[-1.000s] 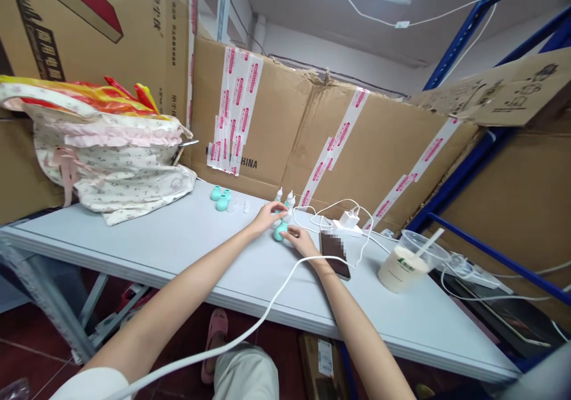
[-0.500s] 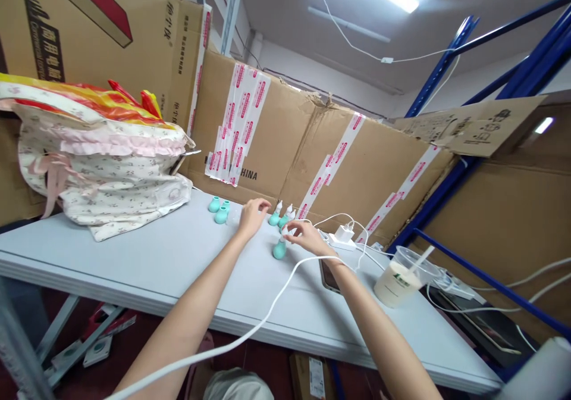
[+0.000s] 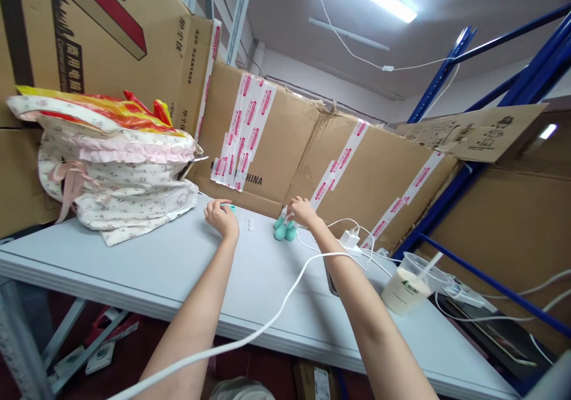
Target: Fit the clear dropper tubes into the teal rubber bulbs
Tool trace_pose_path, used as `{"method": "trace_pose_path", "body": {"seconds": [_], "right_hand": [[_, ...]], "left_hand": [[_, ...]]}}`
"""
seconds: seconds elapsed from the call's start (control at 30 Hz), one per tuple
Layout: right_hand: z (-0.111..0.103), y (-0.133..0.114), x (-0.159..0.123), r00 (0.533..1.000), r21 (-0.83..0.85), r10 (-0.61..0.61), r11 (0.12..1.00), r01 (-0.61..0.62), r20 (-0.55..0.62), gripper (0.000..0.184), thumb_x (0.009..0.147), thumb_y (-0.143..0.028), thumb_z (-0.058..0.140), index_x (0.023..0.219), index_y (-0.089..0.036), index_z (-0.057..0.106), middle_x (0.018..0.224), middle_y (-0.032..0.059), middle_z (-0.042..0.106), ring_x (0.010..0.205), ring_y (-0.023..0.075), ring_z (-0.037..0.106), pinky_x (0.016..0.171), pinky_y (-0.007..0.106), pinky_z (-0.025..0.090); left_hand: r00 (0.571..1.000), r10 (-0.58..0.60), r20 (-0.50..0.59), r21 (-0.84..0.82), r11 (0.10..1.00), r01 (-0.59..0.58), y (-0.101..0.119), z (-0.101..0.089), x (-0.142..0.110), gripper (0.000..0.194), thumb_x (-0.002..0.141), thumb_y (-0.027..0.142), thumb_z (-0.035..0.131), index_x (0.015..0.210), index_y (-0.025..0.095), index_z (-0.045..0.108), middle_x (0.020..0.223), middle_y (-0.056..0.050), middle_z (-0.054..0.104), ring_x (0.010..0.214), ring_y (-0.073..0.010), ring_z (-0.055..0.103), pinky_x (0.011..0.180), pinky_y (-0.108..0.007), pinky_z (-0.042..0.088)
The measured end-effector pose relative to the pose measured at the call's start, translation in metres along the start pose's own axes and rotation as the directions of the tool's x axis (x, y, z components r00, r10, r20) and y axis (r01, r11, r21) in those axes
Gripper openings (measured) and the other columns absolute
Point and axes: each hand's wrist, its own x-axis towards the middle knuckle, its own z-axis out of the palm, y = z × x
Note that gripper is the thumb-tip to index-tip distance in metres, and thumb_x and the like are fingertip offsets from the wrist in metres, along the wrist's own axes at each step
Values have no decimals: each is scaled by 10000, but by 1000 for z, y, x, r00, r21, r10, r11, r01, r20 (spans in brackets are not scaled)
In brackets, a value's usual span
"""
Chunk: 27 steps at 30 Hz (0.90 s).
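My left hand is at the back left of the table, fingers curled over the teal rubber bulbs; the open rim of one teal bulb shows past its fingertips. The rest of what lies under that hand is hidden. My right hand is at a tight cluster of teal nasal aspirators with white tips. Its fingers are pinched at a white tip of one of them, partly hidden by the hand. Small clear plastic tips lie on the table between both hands.
A white cable crosses in front of my forearms. To the right are a phone, a charger on a power strip and a drink cup with a straw. A floral bag sits left; cardboard stands behind.
My right hand has carried the aspirator back to the cluster beside the others. My left hand has moved left onto the teal bulbs, uncovering the clear tips. The view has shifted slightly.
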Motion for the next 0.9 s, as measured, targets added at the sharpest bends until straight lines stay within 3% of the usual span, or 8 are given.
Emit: {"method": "trace_pose_path", "body": {"seconds": [0.27,0.5,0.6,0.73,0.9], "right_hand": [[5,-1,7,999,-42,-47,998,46,-23,148,718,-280,651,840,-201,676,985,105,581,1007,238,413,791,322,287],[3,-12,5,992,45,-2,999,7,-126,319,735,-410,612,988,-216,625,1080,103,536,1025,256,388,831,373,245],[1,-30,5,979,94,-35,994,55,-203,285,813,-377,525,1051,-230,585,1136,90,510,1048,244,379,836,363,230],[13,-67,14,969,118,-171,974,194,-179,239,798,-336,566,1007,-227,603,1032,77,579,1011,225,433,822,334,229],[32,-94,30,973,135,-164,973,186,-164,154,793,-243,561,903,-189,654,950,84,642,939,211,510,791,316,244]], "left_hand": [[999,-46,-10,-4,999,46,-5,4,4,281,694,26,397,694,202,616,910,-58,582,929,-226,464,816,-350,329],[996,-88,9,-13,996,88,-8,4,7,296,712,31,364,706,195,609,938,-70,569,951,-235,455,853,-375,319],[994,-109,-16,-3,994,109,-10,5,8,300,694,31,364,695,197,613,930,-64,580,933,-233,469,832,-375,332],[993,-119,-17,14,993,119,-11,6,8,291,684,39,368,690,198,612,935,-63,586,943,-240,476,808,-378,343],[997,-83,-5,16,996,83,-10,4,8,289,704,42,365,700,198,609,927,-68,582,959,-242,466,820,-385,341]]}}
